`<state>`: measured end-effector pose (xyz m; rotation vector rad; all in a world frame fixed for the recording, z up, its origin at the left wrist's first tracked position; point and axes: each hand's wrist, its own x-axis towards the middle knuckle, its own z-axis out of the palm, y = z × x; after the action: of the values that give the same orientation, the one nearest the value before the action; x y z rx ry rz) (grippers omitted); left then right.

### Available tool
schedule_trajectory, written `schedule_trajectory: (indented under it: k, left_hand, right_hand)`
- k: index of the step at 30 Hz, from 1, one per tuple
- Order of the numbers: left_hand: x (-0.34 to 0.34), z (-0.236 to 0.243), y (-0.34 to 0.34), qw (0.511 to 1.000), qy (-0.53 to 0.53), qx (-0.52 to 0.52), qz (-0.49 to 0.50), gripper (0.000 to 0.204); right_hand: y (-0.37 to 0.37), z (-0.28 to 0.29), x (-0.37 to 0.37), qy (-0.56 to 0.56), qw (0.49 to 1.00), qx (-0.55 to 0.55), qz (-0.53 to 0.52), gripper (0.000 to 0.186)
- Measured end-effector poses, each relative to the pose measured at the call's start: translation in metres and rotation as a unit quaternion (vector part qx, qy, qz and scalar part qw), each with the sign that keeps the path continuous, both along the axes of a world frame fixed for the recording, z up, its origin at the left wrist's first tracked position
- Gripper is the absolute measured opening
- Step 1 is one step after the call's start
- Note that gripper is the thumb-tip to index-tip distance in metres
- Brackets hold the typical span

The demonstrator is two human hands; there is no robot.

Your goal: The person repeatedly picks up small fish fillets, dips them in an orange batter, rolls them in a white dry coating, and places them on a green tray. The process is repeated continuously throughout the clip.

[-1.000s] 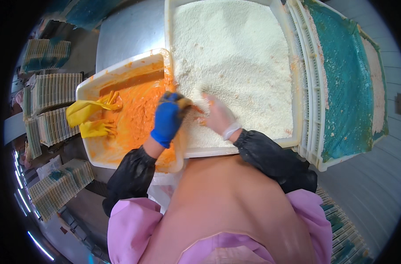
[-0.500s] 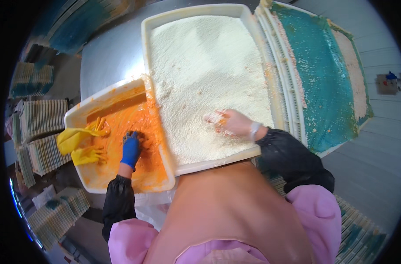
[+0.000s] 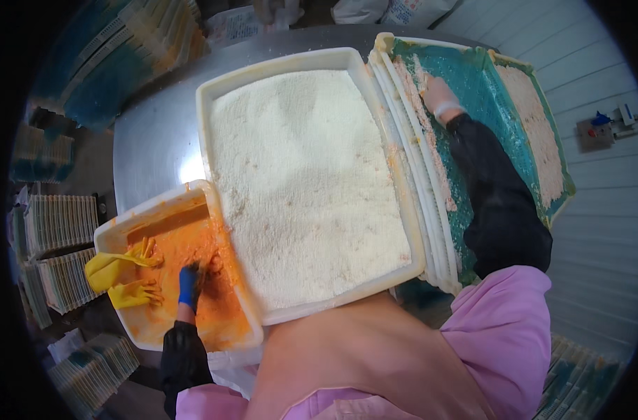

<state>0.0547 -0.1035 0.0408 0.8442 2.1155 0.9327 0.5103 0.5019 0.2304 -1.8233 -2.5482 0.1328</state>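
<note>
Two hands work well apart: the left hand (image 3: 188,285), blue-gloved, dips fingers-down into the orange batter tray (image 3: 123,231) at the counter's near left corner, its grip hidden by the batter, while the right hand (image 3: 439,96) lies flat on the teal tray (image 3: 504,150) at the far right edge. Another person's yellow gloves (image 3: 119,280) share the batter, so reaching in nearer the crumb tray (image 3: 305,189) seems wise.
</note>
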Motion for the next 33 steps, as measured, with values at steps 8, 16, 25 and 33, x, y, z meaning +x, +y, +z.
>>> schedule_trajectory:
  k: [8, 16, 25, 33]
  left_hand:
    - [0.057, 0.07, -0.01, 0.952, -0.186, 0.058, 0.236, 0.031]
    - [0.05, 0.094, 0.015, 0.858, 0.417, -0.211, -0.214, 0.024]
    - [0.035, 0.083, 0.006, 0.942, 0.275, -0.121, -0.148, 0.022]
    - [0.022, 0.063, 0.04, 0.987, 0.159, -0.007, -0.026, 0.044]
  right_hand:
    - [0.009, -0.015, 0.038, 0.181, 0.978, 0.037, 0.101, 0.045]
    - [0.013, -0.015, -0.011, 0.488, 0.839, -0.24, 0.005, 0.042]
    - [-0.074, 0.031, -0.036, 0.431, 0.87, -0.05, 0.233, 0.04]
    - [-0.025, -0.084, -0.262, 0.147, 0.881, -0.159, 0.42, 0.043]
